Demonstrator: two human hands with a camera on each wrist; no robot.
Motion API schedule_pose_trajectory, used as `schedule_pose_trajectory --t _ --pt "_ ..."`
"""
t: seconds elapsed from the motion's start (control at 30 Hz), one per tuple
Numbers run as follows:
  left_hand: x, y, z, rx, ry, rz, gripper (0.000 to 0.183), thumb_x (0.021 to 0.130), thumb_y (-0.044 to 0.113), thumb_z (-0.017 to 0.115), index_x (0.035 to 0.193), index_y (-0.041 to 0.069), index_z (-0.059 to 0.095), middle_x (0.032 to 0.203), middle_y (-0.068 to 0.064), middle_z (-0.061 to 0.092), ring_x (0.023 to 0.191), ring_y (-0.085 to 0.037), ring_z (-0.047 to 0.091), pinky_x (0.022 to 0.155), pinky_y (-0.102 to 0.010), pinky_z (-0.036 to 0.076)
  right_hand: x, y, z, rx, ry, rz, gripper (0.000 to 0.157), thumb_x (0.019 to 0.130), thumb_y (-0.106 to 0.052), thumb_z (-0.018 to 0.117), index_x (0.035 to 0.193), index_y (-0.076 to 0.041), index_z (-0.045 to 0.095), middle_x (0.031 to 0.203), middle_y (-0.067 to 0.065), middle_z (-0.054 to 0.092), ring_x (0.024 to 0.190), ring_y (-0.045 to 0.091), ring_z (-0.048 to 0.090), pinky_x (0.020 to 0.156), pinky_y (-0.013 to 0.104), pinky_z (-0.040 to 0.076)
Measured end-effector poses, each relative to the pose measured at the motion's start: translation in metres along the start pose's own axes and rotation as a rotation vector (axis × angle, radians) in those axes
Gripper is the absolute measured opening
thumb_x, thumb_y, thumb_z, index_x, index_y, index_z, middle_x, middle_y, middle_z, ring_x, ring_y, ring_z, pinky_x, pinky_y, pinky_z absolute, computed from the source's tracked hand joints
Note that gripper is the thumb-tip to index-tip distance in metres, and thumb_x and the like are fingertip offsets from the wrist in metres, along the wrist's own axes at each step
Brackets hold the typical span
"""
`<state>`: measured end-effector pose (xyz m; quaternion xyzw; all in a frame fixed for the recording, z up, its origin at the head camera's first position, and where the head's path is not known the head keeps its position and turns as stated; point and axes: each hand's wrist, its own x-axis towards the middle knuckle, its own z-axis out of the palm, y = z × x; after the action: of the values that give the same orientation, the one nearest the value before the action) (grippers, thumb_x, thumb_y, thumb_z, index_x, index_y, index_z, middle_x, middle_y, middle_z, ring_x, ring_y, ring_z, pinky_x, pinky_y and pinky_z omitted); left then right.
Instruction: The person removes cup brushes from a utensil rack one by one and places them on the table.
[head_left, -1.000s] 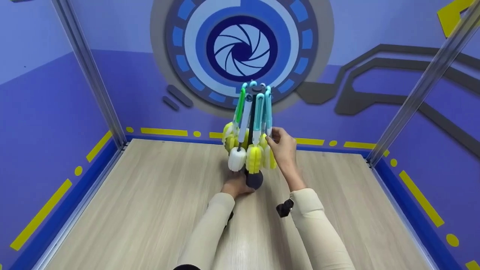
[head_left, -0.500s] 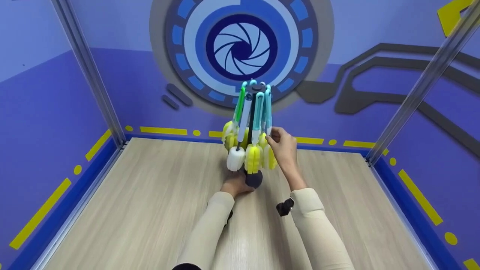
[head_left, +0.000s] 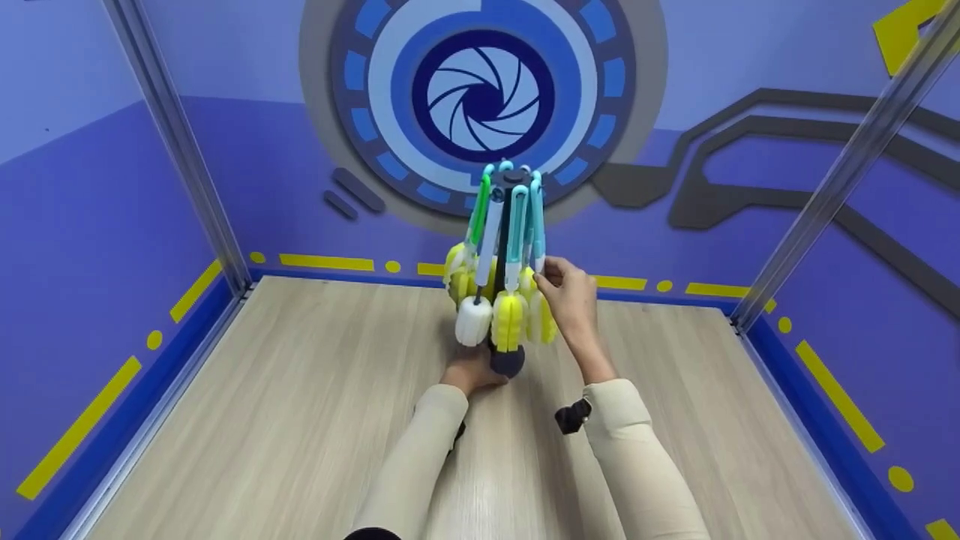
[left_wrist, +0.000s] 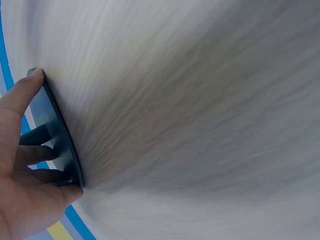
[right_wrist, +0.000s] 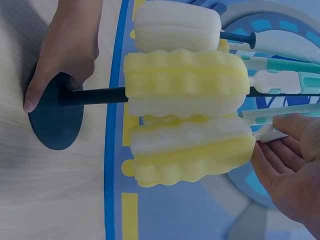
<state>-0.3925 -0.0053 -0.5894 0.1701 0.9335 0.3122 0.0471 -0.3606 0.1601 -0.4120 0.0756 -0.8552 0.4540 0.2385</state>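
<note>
A black stand with a round base [head_left: 508, 363] rises from the table, and several sponge cup brushes hang from its top. My left hand [head_left: 471, 367] holds the base; in the left wrist view its fingers spread over the dark disc [left_wrist: 52, 112] to the rim. My right hand [head_left: 571, 298] pinches a yellow-and-white sponge brush [right_wrist: 195, 152] near where its teal handle meets the sponge, on the stand's right side. Beside it hang another yellow sponge brush [head_left: 510, 321] and a white one [head_left: 473, 321]. A green-handled brush [head_left: 481, 206] hangs at the left.
The stand is on a light wood-grain table [head_left: 315, 420]. Blue printed panels [head_left: 360, 142] close off the back and sides, with metal posts [head_left: 184, 150] at the corners.
My right hand has shifted slightly right and down with the pinched brush. The front sponges hang a touch lower. My left hand stays on the base.
</note>
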Motion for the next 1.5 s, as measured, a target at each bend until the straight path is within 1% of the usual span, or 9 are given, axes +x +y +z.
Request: schedule_pose_trajectory --t 0.23,0.47,0.63,0.7,0.87,0.97,1.17,1.27,1.5 --pt "-0.003 0.002 -0.004 0.058 -0.003 0.001 0.091 0.078 0.027 0.088 0.146 -0.012 0.041 0.143 -0.028 0.053 0.135 -0.039 0.049 0.115 -0.045 0.037 0.001 -0.002 -0.005 -0.024 -0.005 -0.019 0.028 0.094 -0.007 0.072 0.12 0.003 0.071 0.11 0.018 0.074 0.098 0.028 0.074 0.084 0.04 0.06" --pt "-0.001 0.001 -0.002 0.142 0.015 0.009 0.095 0.078 0.033 0.089 0.145 -0.013 0.041 0.143 -0.027 0.054 0.136 -0.041 0.048 0.119 -0.054 0.028 0.002 -0.006 -0.008 -0.028 0.001 -0.029 0.027 0.094 -0.006 0.072 0.119 0.003 0.072 0.108 0.018 0.075 0.096 0.028 0.074 0.082 0.039 0.06" --pt "0.001 0.002 -0.001 0.171 -0.008 -0.026 0.089 0.078 0.037 0.087 0.141 -0.013 0.048 0.136 -0.025 0.06 0.133 -0.04 0.052 0.116 -0.05 0.034 0.001 -0.006 -0.01 -0.037 0.006 -0.026 0.028 0.095 -0.009 0.073 0.12 0.002 0.071 0.109 0.017 0.075 0.096 0.027 0.074 0.083 0.038 0.06" --pt "0.002 0.002 -0.001 0.174 -0.011 -0.042 0.092 0.078 0.039 0.087 0.142 -0.013 0.046 0.138 -0.027 0.058 0.134 -0.041 0.05 0.116 -0.049 0.035 0.001 -0.007 -0.012 -0.035 0.01 -0.022 0.029 0.094 -0.009 0.073 0.121 0.002 0.071 0.109 0.017 0.075 0.097 0.027 0.074 0.084 0.039 0.059" --pt "0.002 0.002 0.001 0.155 -0.006 -0.069 0.106 0.079 0.04 0.086 0.15 -0.014 0.03 0.15 -0.031 0.042 0.142 -0.044 0.038 0.119 -0.049 0.03 0.002 -0.007 -0.015 -0.036 0.021 -0.021 0.029 0.094 -0.008 0.073 0.121 0.003 0.071 0.111 0.019 0.074 0.099 0.029 0.073 0.087 0.04 0.059" --pt "0.002 0.002 0.001 0.171 0.003 -0.077 0.105 0.08 0.04 0.086 0.15 -0.014 0.029 0.15 -0.033 0.04 0.141 -0.046 0.038 0.118 -0.049 0.032 0.002 -0.007 -0.017 -0.038 0.027 -0.032 0.029 0.093 -0.006 0.073 0.121 0.004 0.071 0.11 0.019 0.074 0.099 0.03 0.074 0.086 0.04 0.059" --pt "0.002 0.001 0.004 0.247 0.055 -0.025 0.1 0.079 0.042 0.085 0.143 -0.018 0.038 0.14 -0.038 0.046 0.131 -0.049 0.046 0.111 -0.051 0.04 0.002 -0.009 -0.021 -0.039 0.04 -0.04 0.029 0.094 -0.007 0.073 0.121 0.003 0.071 0.11 0.019 0.074 0.099 0.029 0.074 0.085 0.039 0.059" --pt "0.002 0.0 0.005 0.253 0.084 -0.008 0.099 0.076 0.042 0.087 0.139 -0.019 0.041 0.134 -0.038 0.049 0.127 -0.049 0.049 0.108 -0.052 0.042 0.002 -0.009 -0.024 -0.042 0.049 -0.046 0.029 0.094 -0.007 0.073 0.121 0.004 0.071 0.109 0.019 0.074 0.099 0.029 0.074 0.085 0.039 0.059" --pt "0.003 0.0 0.003 0.241 0.059 -0.021 0.096 0.077 0.043 0.086 0.14 -0.017 0.044 0.135 -0.037 0.05 0.129 -0.048 0.048 0.111 -0.052 0.04 0.003 -0.009 -0.03 -0.04 0.064 -0.061 0.029 0.093 -0.007 0.074 0.121 0.004 0.071 0.109 0.019 0.074 0.099 0.029 0.074 0.085 0.039 0.059"
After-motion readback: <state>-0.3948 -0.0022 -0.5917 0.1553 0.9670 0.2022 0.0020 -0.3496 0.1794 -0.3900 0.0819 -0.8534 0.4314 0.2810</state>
